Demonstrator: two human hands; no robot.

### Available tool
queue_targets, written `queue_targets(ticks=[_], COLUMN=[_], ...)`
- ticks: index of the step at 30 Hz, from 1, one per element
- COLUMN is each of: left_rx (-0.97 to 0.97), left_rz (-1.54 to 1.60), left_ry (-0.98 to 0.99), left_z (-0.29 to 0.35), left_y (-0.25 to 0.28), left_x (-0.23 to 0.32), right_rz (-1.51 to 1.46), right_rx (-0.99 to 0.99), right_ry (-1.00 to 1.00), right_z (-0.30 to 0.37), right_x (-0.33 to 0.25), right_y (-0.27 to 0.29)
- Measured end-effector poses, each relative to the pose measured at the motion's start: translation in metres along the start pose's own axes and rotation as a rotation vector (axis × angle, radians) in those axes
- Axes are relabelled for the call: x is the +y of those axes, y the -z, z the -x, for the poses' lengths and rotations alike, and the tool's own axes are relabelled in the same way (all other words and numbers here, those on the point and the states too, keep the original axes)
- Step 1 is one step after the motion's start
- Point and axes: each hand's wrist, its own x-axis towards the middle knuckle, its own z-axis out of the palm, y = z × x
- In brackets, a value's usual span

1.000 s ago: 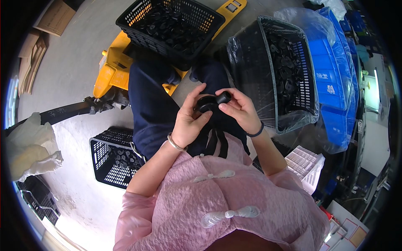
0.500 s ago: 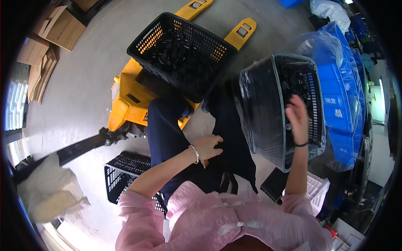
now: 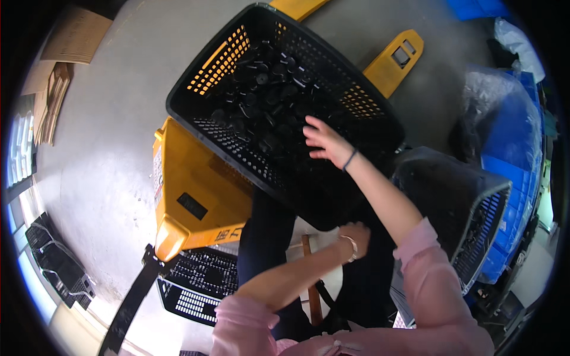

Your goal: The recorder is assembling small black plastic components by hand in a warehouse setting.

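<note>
A large black plastic basket [image 3: 208, 137] with slotted sides stands before me, holding many small dark disc-like or cap-like parts [image 3: 267, 89]. Over its right half hangs my right hand [image 3: 330, 143], fingers spread, with nothing visible in it. My left hand [image 3: 356, 237] rests by my right thigh, just below the basket's near corner. It bends away from view, so its fingers are mostly hidden. To the right, a second black crate [image 3: 454, 178], covered in clear film, leans beside my leg with dark parts inside.
The basket sits over a yellow pallet jack [image 3: 196, 204], whose black handle [image 3: 127, 305] runs to the lower left. Another black crate [image 3: 196, 299] is on the floor beside it. Blue bins [image 3: 504, 172] under plastic film line the right. Cardboard [image 3: 77, 32] stands at the far left.
My right hand has moved left from the film-covered crate to above the large basket. The view has turned and come closer to that basket. My left hand stays by my legs.
</note>
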Motion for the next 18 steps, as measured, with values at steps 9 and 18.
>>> queue_targets(ticks=[9, 18], left_rx=[0.267, 0.202], left_rz=[0.243, 0.224], left_ry=[-0.274, -0.35], left_z=[0.005, 0.04], left_y=[0.006, 0.009], left_x=[-0.009, -0.042], right_rz=[-0.047, 0.615], right_rx=[0.241, 0.358], right_ry=[0.058, 0.017], right_z=[-0.222, -0.265], right_x=[-0.034, -0.043], right_y=[0.021, -0.072])
